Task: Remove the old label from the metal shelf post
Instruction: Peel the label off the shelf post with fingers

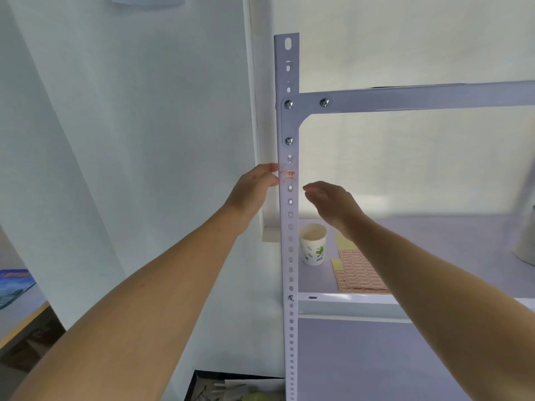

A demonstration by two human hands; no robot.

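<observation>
- Step in hand, my read: approach and first contact, with the peel not started. The label (290,175) sits flat on the front face of the metal shelf post (290,250), red print visible, no lifted corner that I can make out.
- Label location: just past frame centre toward 1 o'clock, below the bracket screws, between two of the post's holes.
- Left grip (254,188): at 9 o'clock of the label, fingertips against the post's left edge at label height. The tips are blurred. I can't tell whether they pinch the label's edge or only touch the metal.
- Right grip (330,198): at 4 o'clock of the label, just off the post's right edge and not touching it. Fingers are loosely extended toward the post and hold nothing.
- On the shelf board (434,247) behind the post: a paper cup (313,246) at 6 o'clock of the right grip, and a sheet of labels (357,270) at 4 o'clock of the cup. Both are clear of the work.
- Next move, as a judgement:
  - Steady the post with one grip.
  - Get a fingernail of the other under a label corner or edge.
  - Peel slowly at a low angle along the post.
- Risks: the label looks thin and worn, so it will likely tear or leave residue. The holes above and below may snag the edge.
</observation>
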